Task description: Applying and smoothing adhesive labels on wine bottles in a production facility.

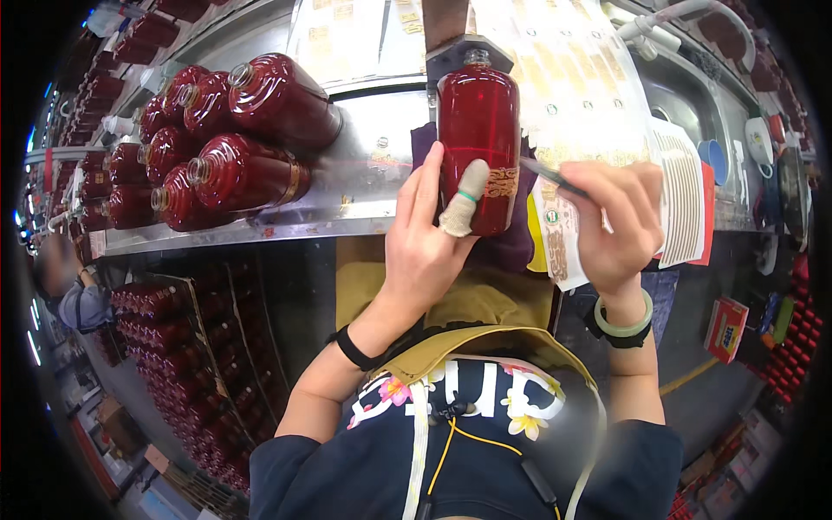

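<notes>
A red glass bottle (477, 104) lies on the bench in front of me, its clear open neck pointing away. A gold patterned decal (501, 183) sits low on its right side. My left hand (423, 251) steadies the bottle's lower left part, fingers resting against the glass. Beige cloth covers one of its fingers, with a green band around it. To the right of the bottle, my right hand (620, 221) is closed around slim dark tweezers (555, 178), whose tips reach toward the bottle's side near the decal. Dark purple cloth (513, 250) lies under the bottle.
Several more red bottles (282, 100) lie grouped on the metal bench to the left. Decal sheets (572, 78) spread across the back and right, beside a striped sheet (680, 195), a blue cup (712, 160) and a sink (693, 87). Stacked red bottles (165, 347) stand at lower left.
</notes>
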{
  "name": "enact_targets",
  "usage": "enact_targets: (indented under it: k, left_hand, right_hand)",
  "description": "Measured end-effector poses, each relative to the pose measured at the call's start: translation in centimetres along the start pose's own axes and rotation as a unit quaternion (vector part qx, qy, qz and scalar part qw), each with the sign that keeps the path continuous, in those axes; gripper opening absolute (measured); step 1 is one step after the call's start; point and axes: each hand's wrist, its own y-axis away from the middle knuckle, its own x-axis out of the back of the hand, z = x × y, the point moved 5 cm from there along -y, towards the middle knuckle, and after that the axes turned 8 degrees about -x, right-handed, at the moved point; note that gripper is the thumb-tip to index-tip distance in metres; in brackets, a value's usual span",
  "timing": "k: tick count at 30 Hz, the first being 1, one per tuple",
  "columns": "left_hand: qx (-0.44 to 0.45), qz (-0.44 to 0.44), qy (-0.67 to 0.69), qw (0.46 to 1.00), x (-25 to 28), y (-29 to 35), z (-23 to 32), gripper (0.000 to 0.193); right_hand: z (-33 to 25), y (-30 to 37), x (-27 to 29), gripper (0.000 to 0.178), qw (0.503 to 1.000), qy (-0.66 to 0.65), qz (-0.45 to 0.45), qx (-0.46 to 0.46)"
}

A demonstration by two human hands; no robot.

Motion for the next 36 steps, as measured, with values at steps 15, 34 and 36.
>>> enact_targets:
  k: [15,34,36]
  left_hand:
    - [0.004,0.027,0.057,0.998,-0.3,1.2,-1.3,0.078]
    - [0.122,0.110,0.249,0.955,-1.2,2.1,-2.5,0.089]
    - [0.114,0.113,0.252,0.954,-1.5,2.0,-2.3,0.089]
  right_hand:
    - [-1.3,-0.9,-2.0,0.031,0.996,0.059,-0.010,0.060]
    - [-1.6,-3.9,-5.4,0.019,0.992,0.039,-0.044,0.111]
    - [-0.8,-2.9,-5.5,0.019,0.986,0.063,-0.036,0.150]
